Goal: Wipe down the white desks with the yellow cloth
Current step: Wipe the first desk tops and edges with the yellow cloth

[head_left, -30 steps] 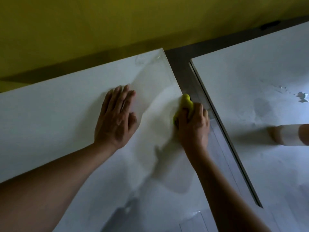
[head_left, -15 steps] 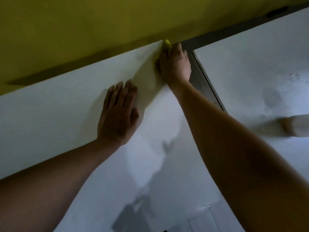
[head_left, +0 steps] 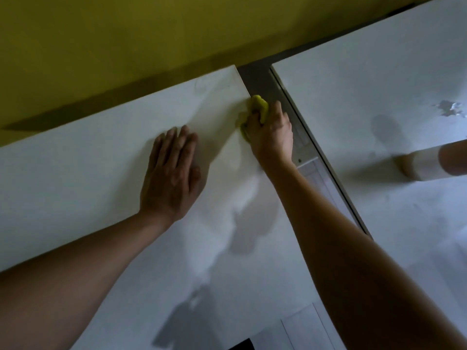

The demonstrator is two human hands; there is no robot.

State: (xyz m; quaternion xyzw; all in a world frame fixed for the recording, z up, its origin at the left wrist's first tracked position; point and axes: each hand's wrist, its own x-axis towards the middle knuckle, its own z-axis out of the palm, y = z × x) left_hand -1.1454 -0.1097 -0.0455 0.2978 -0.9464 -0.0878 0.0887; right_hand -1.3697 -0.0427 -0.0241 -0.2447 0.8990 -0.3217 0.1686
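- Left worktop point(head_left: 75, 178): white, glossy, running up to a yellow wall point(head_left: 126, 34); shadows and damp-looking patches show across its surface.
- Left hand point(head_left: 171, 173): released, palm down, fingers straight and close together, resting flat on the left worktop.
- Right hand point(head_left: 270, 132): grasping the yellow cloth point(head_left: 259, 106), fingers curled over it, at the right edge of the left worktop, near its far corner.
- Yellow cloth: bunched, mostly covered by the right hand; one end sticks out beyond the knuckles, toward the wall.
- Gap point(head_left: 262, 79): a grey strip between the two worktops, just beside the right hand.
- Right worktop point(head_left: 366, 84): white, apart from the left one; a small wet smear point(head_left: 449, 108) near the frame's right edge.
- Pale cylindrical object point(head_left: 424, 162): lying on the right worktop, blurred, kind unclear.
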